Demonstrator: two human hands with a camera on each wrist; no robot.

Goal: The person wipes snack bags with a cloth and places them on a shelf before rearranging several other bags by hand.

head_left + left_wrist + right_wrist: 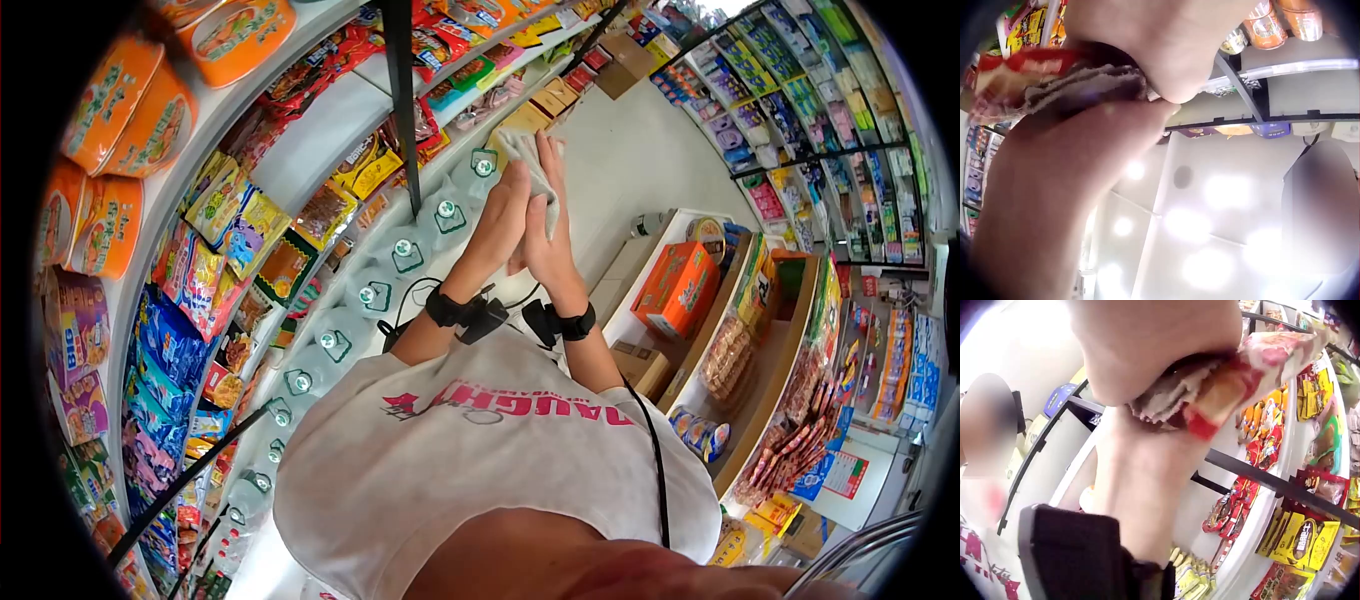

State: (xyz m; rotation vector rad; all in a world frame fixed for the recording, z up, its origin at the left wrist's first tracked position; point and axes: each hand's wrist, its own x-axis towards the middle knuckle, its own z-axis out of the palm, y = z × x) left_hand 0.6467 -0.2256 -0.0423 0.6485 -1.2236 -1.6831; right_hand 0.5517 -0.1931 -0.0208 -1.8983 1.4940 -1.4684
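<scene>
In the head view my left hand (495,222) and right hand (551,250) are raised close together, fingers pointing away from me. A greyish cloth (540,182) is sandwiched between them, its ragged edge showing in both wrist views. The right hand grips the cloth, its thumb lying along the near side. Against the left palm is a red and cream plastic packet (1244,375), which sticks out past the hands and is hidden in the head view. Much of the packet is covered by the cloth and fingers. Black bands circle both wrists.
Shelves of bagged snacks (240,225) and orange tubs (120,110) curve along the left. Large water bottles (403,250) line the floor below them. To the right stand a low shelf unit with an orange box (678,288) and a tall rack (800,120). Pale floor (640,150) lies ahead.
</scene>
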